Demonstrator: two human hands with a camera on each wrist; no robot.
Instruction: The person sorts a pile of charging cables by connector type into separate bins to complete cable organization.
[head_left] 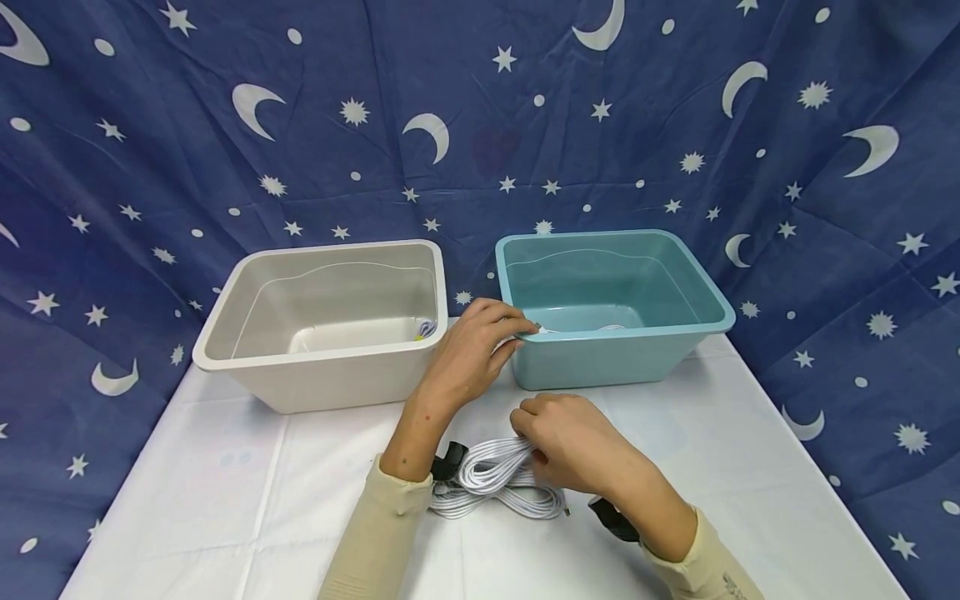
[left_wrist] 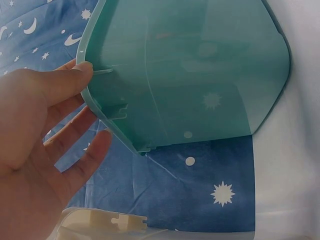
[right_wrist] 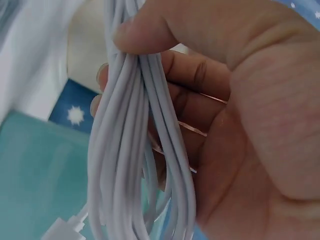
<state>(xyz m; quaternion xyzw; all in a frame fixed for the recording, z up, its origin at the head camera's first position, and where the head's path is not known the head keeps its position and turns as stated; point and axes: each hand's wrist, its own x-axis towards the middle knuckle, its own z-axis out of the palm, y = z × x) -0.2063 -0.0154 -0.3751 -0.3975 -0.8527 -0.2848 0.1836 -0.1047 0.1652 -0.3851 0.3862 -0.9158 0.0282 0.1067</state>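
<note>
My left hand [head_left: 476, 346] grips the near left part of the teal bin's rim. In the left wrist view, its thumb lies on one side of the teal bin [left_wrist: 200, 65] and fingers pass behind the rim. Below it, my right hand [head_left: 577, 442] holds a bundle of coiled white cable [head_left: 491, 467] just over the table. Thumb and fingers close around the strands of the cable [right_wrist: 125, 150] in the right wrist view, where a white connector [right_wrist: 65, 230] shows at the lower left. Whether the coils are one cable or two I cannot tell.
A beige bin [head_left: 315, 367] stands left of the teal one, with a small coiled item [head_left: 425, 330] in its right corner. Bits of white cable [head_left: 611, 327] show inside the teal bin. Behind the white-covered table [head_left: 210, 500] hangs a blue star-and-moon cloth [head_left: 480, 100].
</note>
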